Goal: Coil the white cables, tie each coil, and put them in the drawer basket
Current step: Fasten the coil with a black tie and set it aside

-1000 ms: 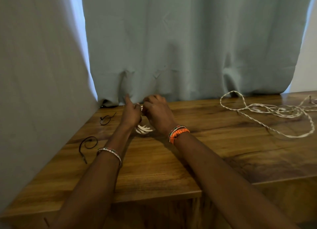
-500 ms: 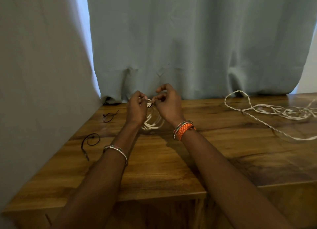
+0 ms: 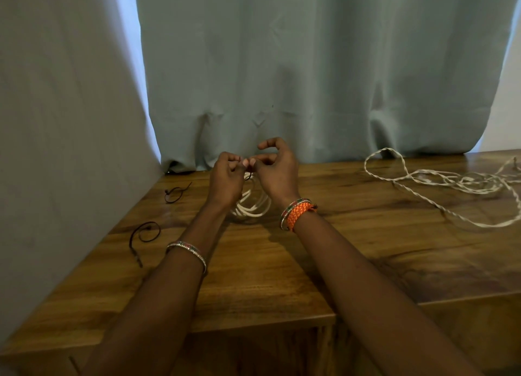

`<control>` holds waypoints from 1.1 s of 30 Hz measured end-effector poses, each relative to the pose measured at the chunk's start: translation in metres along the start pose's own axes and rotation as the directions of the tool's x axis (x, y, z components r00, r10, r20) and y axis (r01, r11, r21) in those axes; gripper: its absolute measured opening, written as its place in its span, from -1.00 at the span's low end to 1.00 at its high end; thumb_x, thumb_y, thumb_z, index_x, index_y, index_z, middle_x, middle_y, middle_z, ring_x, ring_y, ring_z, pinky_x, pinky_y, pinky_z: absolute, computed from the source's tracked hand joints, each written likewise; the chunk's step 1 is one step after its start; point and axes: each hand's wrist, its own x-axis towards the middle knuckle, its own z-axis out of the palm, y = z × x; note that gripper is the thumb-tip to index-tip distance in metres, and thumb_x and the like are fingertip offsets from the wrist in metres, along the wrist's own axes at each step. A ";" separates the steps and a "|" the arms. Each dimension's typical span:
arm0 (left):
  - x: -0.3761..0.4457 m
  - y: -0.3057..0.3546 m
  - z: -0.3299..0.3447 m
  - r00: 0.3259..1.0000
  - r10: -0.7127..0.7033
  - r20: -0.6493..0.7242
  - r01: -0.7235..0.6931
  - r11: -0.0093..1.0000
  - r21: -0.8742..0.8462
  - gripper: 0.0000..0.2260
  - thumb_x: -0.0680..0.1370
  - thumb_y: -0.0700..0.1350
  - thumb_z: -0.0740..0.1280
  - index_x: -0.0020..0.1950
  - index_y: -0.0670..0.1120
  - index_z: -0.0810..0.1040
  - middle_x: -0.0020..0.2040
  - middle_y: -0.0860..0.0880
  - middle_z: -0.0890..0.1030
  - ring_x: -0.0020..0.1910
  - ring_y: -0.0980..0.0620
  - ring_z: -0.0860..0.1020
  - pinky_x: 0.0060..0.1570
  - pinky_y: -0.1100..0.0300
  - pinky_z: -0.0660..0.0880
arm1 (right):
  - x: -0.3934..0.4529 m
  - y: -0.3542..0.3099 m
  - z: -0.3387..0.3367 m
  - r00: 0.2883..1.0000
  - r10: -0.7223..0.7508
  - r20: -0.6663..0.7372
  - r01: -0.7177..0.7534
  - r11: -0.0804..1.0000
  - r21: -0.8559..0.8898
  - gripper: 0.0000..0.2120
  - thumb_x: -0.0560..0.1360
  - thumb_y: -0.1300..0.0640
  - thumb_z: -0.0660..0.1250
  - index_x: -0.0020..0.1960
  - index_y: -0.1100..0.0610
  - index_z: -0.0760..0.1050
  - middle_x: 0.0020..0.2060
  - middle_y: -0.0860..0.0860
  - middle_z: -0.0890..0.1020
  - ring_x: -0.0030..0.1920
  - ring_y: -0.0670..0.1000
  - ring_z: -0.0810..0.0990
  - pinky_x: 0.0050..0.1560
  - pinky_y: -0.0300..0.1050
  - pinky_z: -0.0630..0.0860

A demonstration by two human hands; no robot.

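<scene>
left hand [image 3: 227,181] + right hand [image 3: 277,172]: fingers pinch, apparently, a dark tie | white coil [image 3: 253,206] hangs, half hidden

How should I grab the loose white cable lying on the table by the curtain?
Pinch the big rounded loop at the near-curtain end of the loose white cable, coming from above. That loop lies flat and alone on the table, apart from the tangled middle, so fingers can probably take one strand cleanly.

A home room: wooden table [image 3: 253,277] set against pale window curtains [image 3: 310,65].
</scene>
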 end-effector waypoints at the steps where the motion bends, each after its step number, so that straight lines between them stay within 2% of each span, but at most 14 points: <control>1: 0.000 -0.001 -0.001 1.000 0.002 -0.001 -0.002 1.000 0.013 -0.94 0.58 -0.21 0.25 -0.04 -0.14 0.37 -0.14 -0.19 0.56 -0.45 0.14 0.39 -0.47 0.27 0.29 | -0.001 0.000 0.000 1.000 -0.001 0.005 0.001 1.000 -0.003 -0.69 0.38 0.33 0.44 -0.08 0.01 0.42 -0.28 0.07 0.68 -0.22 -0.01 0.68 -0.08 0.03 0.63; 5: -0.002 0.004 -0.005 0.996 0.080 -0.033 -0.080 0.997 -0.011 -0.78 0.55 -0.28 0.27 -0.26 -0.06 0.39 -0.28 -0.15 0.58 -0.60 0.27 0.42 -0.58 0.44 0.30 | -0.002 -0.001 0.001 1.000 -0.009 0.011 0.009 1.000 0.000 -0.71 0.39 0.32 0.44 -0.06 0.02 0.43 -0.28 0.05 0.69 -0.22 -0.04 0.68 -0.10 -0.05 0.63; 7: -0.004 0.009 -0.006 0.995 0.089 -0.048 -0.092 0.994 -0.056 -0.76 0.53 -0.32 0.29 -0.30 -0.08 0.42 -0.33 -0.09 0.55 -0.63 0.30 0.41 -0.58 0.49 0.29 | -0.002 -0.003 0.000 1.000 -0.008 0.015 0.008 1.000 0.030 -0.73 0.41 0.34 0.41 -0.04 0.05 0.44 -0.28 0.06 0.69 -0.23 -0.07 0.68 -0.14 -0.15 0.62; 11: -0.002 0.009 -0.006 0.996 0.017 -0.087 -0.031 0.986 -0.162 -0.95 0.50 -0.31 0.35 -0.16 -0.27 0.55 -0.45 -0.02 0.54 -0.67 0.24 0.36 -0.64 0.41 0.28 | -0.003 -0.005 -0.001 1.000 -0.020 0.001 0.020 1.000 0.005 -0.74 0.40 0.31 0.44 -0.04 0.06 0.44 -0.28 0.06 0.69 -0.24 -0.05 0.67 -0.18 -0.16 0.61; 14: 0.000 0.005 -0.007 0.995 -0.025 -0.098 0.007 0.984 -0.179 -0.93 0.49 -0.27 0.38 -0.14 -0.28 0.57 -0.54 0.07 0.54 -0.70 0.17 0.29 -0.66 0.39 0.22 | -0.003 -0.005 0.000 1.000 -0.022 -0.016 0.022 1.000 0.010 -0.73 0.38 0.30 0.47 -0.04 0.07 0.45 -0.28 0.08 0.69 -0.24 -0.03 0.67 -0.22 -0.19 0.60; 17: -0.003 0.010 -0.008 0.996 0.022 -0.081 -0.034 0.989 -0.144 -0.91 0.48 -0.29 0.38 -0.11 -0.32 0.59 -0.46 -0.02 0.55 -0.67 0.23 0.36 -0.64 0.40 0.27 | 0.000 -0.002 0.000 1.000 -0.028 0.012 0.028 0.999 -0.022 -0.79 0.38 0.29 0.46 -0.04 0.11 0.53 -0.29 0.06 0.67 -0.25 -0.06 0.65 -0.25 -0.26 0.59; 21: -0.003 0.012 -0.010 0.995 0.083 -0.048 -0.086 0.995 -0.050 -0.93 0.46 -0.31 0.39 -0.09 -0.31 0.60 -0.38 -0.03 0.55 -0.61 0.31 0.43 -0.54 0.51 0.31 | 0.004 0.001 -0.001 0.996 -0.022 0.085 0.030 0.995 -0.091 -0.89 0.41 0.31 0.43 -0.07 0.24 0.65 -0.20 0.10 0.70 -0.19 -0.06 0.66 -0.12 -0.22 0.61; 25: 0.001 0.007 -0.012 0.982 0.188 0.012 -0.188 0.977 0.102 -0.93 0.45 -0.30 0.39 -0.10 -0.29 0.63 -0.23 -0.10 0.63 -0.41 0.38 0.52 -0.32 0.52 0.40 | 0.006 0.000 -0.005 0.994 -0.059 0.097 0.076 0.981 -0.180 -0.91 0.40 0.31 0.44 -0.10 0.26 0.67 -0.23 0.12 0.70 -0.28 -0.09 0.64 -0.24 -0.37 0.56; 28: 0.002 0.006 -0.013 0.967 0.248 0.054 -0.254 0.943 0.213 -0.89 0.46 -0.22 0.40 -0.08 -0.25 0.65 -0.20 -0.06 0.64 -0.30 0.30 0.54 -0.26 0.50 0.41 | 0.006 -0.001 -0.007 0.995 -0.061 0.080 0.077 0.974 -0.211 -0.91 0.39 0.30 0.46 -0.11 0.26 0.67 -0.23 0.12 0.70 -0.27 -0.06 0.65 -0.20 -0.29 0.60; 31: 0.002 0.005 -0.014 0.951 0.294 0.095 -0.309 0.909 0.282 -0.87 0.49 -0.16 0.38 -0.07 -0.20 0.65 -0.17 -0.07 0.67 -0.20 0.14 0.58 -0.19 0.36 0.46 | 0.006 -0.002 -0.007 0.993 -0.097 0.067 0.112 0.956 -0.272 -0.92 0.38 0.32 0.45 -0.12 0.27 0.67 -0.25 0.13 0.70 -0.27 -0.04 0.65 -0.20 -0.21 0.61; 33: 0.001 0.005 -0.015 0.940 0.314 0.134 -0.341 0.889 0.307 -0.85 0.52 -0.13 0.34 -0.01 -0.18 0.61 -0.16 -0.08 0.66 -0.19 0.14 0.58 -0.21 0.40 0.45 | 0.005 -0.004 -0.007 0.986 -0.149 0.070 0.163 0.933 -0.319 -0.90 0.38 0.33 0.43 -0.12 0.27 0.67 -0.25 0.12 0.70 -0.26 -0.05 0.64 -0.23 -0.29 0.59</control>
